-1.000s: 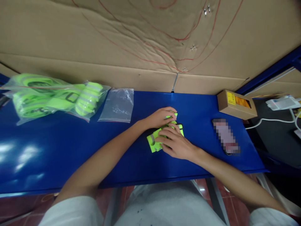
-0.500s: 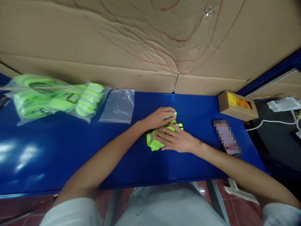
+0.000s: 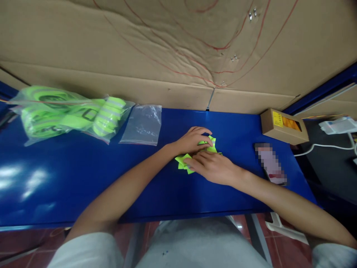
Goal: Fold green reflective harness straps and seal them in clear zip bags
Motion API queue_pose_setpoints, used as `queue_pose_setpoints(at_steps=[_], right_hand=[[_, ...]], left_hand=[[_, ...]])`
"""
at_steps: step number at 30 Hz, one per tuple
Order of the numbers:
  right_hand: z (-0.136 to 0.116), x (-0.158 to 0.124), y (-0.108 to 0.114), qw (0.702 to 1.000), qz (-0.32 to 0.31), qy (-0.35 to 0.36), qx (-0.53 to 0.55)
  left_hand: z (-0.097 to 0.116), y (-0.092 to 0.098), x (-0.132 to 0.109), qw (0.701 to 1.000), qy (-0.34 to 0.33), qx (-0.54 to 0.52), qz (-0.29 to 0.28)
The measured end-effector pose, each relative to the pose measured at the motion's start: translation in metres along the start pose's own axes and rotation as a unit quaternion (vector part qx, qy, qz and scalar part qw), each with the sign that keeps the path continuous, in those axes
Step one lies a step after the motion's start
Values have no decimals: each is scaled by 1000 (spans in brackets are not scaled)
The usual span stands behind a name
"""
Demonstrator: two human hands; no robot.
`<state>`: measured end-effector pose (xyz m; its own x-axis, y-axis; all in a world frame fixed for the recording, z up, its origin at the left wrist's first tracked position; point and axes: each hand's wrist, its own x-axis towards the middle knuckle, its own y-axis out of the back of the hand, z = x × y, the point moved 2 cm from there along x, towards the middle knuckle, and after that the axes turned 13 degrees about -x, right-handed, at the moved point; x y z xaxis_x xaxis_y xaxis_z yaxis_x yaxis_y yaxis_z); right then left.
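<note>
A folded neon yellow-green reflective strap (image 3: 182,162) with grey bands lies on the blue table in front of me. My left hand (image 3: 192,140) curves over its far side, with the fingers bent round a fold. From the right, my right hand (image 3: 216,166) covers the middle and near side of the strap, its fingers bent and closed on the material. The two hands nearly meet, hiding most of the strap. Only loose ends show at the left and at the upper right.
At left lies a clear bag (image 3: 75,115) of similar neon straps, next to a flat clear zip bag (image 3: 142,124). A cardboard box (image 3: 284,126) with a window and a pixelated phone (image 3: 270,163) are on the right. Brown cardboard (image 3: 167,67) backs the blue table (image 3: 156,193).
My right hand has gone from lying with fingers spread over the strap to bending them in on it. The strap's folds have shifted, with more showing at the upper right.
</note>
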<state>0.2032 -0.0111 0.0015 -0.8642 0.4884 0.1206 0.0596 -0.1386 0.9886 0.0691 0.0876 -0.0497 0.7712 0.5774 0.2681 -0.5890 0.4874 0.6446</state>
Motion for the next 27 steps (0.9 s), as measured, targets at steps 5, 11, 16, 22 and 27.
queue_pose_setpoints(at_steps=[5,11,16,22,27], right_hand=[[19,12,13,990,-69,-34,114],[33,19,11,983,-80,-59,156],[44,21,5,984,-81,-61,146],[54,20,1,986,-89,-75,117],[57,19,-5,997,-11,-54,59]], left_hand=[[-2,-1,0,999,7,-17,-36],[-8,2,3,995,33,-81,-51],[-5,25,2,978,61,-198,-38],[30,52,-45,944,158,-287,36],[60,14,-77,970,201,-128,54]])
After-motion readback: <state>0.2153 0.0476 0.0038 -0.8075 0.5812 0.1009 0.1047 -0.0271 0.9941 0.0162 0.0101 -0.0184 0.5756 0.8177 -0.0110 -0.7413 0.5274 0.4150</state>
